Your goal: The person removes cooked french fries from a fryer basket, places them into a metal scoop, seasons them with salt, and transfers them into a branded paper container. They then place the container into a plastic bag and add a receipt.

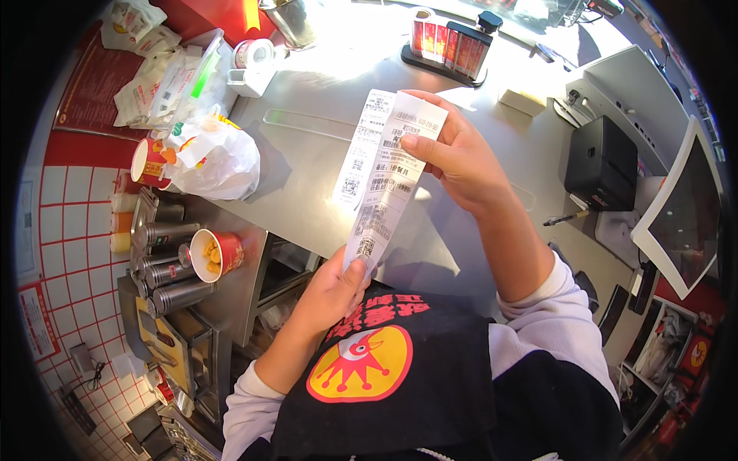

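Observation:
A long printed paper receipt is stretched between my two hands above the metal counter. The thumb of my left hand pins its lower end. My right hand grips the upper part, thumb in front and fingers behind. Just left of it is a second narrow receipt; whether it is held or lies on the counter, I cannot tell. Both strips bear print and square codes. A knotted white plastic bag sits on the counter to the left.
A paper cup of fried pieces stands near several metal shaker canisters at left. A black printer, a pen and a monitor are at right. At the back are a card stand and a paper roll.

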A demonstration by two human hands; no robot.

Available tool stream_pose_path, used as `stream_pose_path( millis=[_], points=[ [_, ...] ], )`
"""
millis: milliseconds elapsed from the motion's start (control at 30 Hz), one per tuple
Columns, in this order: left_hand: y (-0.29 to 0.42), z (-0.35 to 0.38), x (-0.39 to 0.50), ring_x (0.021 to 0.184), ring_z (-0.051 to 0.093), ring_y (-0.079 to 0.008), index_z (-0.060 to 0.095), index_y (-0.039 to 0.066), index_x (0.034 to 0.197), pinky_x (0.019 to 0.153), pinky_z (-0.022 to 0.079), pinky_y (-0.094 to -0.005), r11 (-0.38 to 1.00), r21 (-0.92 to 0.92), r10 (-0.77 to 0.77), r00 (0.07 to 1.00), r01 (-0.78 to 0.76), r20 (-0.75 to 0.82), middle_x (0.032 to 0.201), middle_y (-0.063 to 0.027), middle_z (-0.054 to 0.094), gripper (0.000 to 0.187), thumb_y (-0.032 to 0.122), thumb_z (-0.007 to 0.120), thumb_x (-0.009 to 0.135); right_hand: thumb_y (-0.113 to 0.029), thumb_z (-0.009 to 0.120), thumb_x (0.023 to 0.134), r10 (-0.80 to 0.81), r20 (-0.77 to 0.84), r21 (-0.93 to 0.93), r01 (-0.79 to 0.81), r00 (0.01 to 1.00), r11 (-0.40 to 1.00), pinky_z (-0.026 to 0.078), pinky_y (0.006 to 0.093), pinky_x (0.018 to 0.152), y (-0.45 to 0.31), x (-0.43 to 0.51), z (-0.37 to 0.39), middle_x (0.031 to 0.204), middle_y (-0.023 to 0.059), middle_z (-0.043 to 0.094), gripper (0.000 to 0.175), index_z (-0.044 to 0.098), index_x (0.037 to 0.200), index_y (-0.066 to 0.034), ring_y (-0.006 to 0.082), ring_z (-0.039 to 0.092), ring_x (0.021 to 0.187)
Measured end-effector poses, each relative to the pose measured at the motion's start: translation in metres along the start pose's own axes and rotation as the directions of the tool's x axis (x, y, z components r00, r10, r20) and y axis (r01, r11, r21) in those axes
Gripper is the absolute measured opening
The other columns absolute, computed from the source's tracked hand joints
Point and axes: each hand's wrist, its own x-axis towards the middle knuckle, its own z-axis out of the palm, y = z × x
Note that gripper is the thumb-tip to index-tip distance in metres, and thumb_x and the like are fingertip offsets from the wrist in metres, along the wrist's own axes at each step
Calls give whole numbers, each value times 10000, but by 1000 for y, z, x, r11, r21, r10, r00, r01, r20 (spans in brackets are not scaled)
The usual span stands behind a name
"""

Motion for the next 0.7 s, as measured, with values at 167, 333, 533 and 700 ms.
stream_pose_path(
  millis=[167,333,533,700],
  points=[
    [-7,-3,-1,819,547,-72,501,-3,1218,728,457,-229,997,-79,-22,1000,22,-1,959,1,594,368,259,534,962,-78,665,831,-21,-44,-31,20,999,999,492,276,822,0,2,6,1109,73,590,557,383,1308,-25,136,590,989],
    [-3,1,-2,890,564,-79,533,-9,1182,773,467,-246,1000,-28,-2,999,1,-33,1008,-27,622,307,172,569,937,-43,672,822,-26,-49,6,26,998,1000,482,309,853,-5,2,11,1059,107,620,557,371,1289,0,160,602,970],
    [-2,3,-2,887,571,-83,543,-14,1161,772,473,-253,999,36,18,997,-16,-73,1005,-36,631,275,123,571,924,-42,682,819,-32,-32,28,32,999,999,482,313,862,-3,2,9,1058,124,628,569,367,1292,0,168,608,976],
    [0,4,-2,880,576,-87,540,-14,1164,764,476,-253,998,40,50,997,-48,-53,1000,-43,631,273,120,562,927,-37,688,815,-42,-36,32,43,998,999,482,314,869,-4,2,11,1063,127,625,577,366,1293,-3,170,608,978]
  ],
)
